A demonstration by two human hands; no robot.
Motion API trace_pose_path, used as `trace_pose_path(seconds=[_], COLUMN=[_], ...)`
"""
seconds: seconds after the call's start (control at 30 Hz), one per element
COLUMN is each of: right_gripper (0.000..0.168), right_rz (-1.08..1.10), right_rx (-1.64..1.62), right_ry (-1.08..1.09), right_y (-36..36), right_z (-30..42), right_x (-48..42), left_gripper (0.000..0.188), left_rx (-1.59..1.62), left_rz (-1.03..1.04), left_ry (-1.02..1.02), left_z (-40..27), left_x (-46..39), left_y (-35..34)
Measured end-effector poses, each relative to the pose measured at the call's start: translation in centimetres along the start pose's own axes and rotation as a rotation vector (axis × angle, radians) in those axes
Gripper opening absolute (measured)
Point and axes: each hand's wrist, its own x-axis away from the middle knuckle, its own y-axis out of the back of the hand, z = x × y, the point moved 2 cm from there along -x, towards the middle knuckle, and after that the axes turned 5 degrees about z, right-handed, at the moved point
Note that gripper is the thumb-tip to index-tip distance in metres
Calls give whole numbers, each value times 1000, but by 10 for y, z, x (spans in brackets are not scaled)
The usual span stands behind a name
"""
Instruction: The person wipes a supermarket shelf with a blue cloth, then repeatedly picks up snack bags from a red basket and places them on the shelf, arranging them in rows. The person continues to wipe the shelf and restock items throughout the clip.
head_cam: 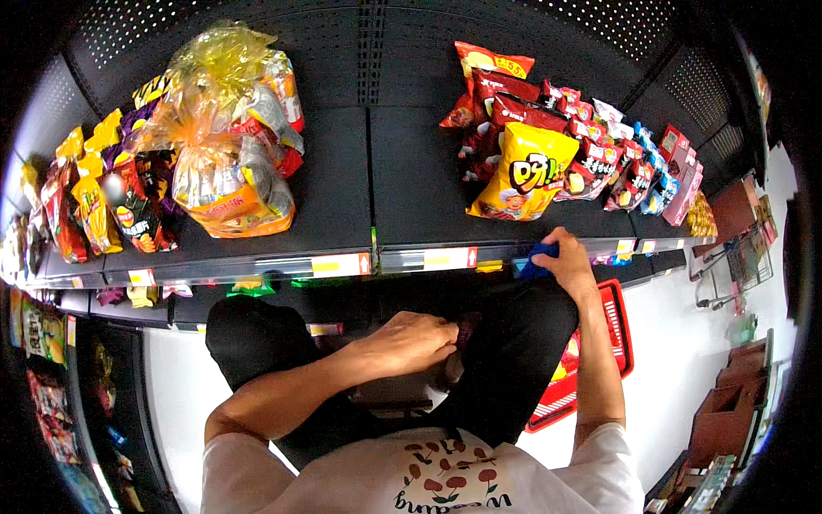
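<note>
My right hand [571, 265] pinches a blue cloth [541, 260] against the front edge of the black shelf [420, 186], just right of a price label [451, 258]. Between my knees, my left hand [411, 344] hangs loosely curled by my right thigh; its palm and the insides of its fingers are hidden. On the shelf above the cloth, a yellow snack bag [523, 172] leans in front of dark red snack bags [514, 110]. Left on the same shelf stand clear-wrapped snack packs with orange trim [234, 212].
A red shopping basket [620, 327] with packets in it stands on the floor by my right leg. Lower shelves hold packets such as a green one [252, 287]. A shopping cart [732, 270] and brown cartons [722, 405] are off to the right. Another stocked rack [77, 385] runs along the left.
</note>
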Motion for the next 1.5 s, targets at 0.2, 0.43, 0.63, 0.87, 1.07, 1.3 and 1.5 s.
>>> trace_pose_path(seconds=[0.2, 0.43, 0.63, 0.87, 1.07, 1.3, 1.5], right_gripper=[35, 32, 35, 31, 30, 27, 19], right_rz=[11, 11, 111, 7, -64, -43, -192], right_rx=[95, -207, -485, -423, -153, -88, -375], right_ry=[96, 298, 484, 777, 844, 747, 737], right_y=[-32, -74, -83, -125, -150, -116, -64], right_z=[82, 171, 239, 324, 332, 274, 286], right_x=[4, 14, 24, 7, -10, -20, -39], left_gripper=[19, 13, 13, 26, 33, 23, 16], left_rx=[-83, 204, -312, 8, -145, -352, -273], left_rz=[101, 23, 229, 118, -43, 341, 95], left_ry=[16, -22, -17, 117, 115, 52, 21], left_z=[-3, 5, 17, 7, 41, -1, 25], left_x=[5, 19, 19, 25, 24, 36, 36], left_y=[0, -29, -62, -44, -89, -26, -24])
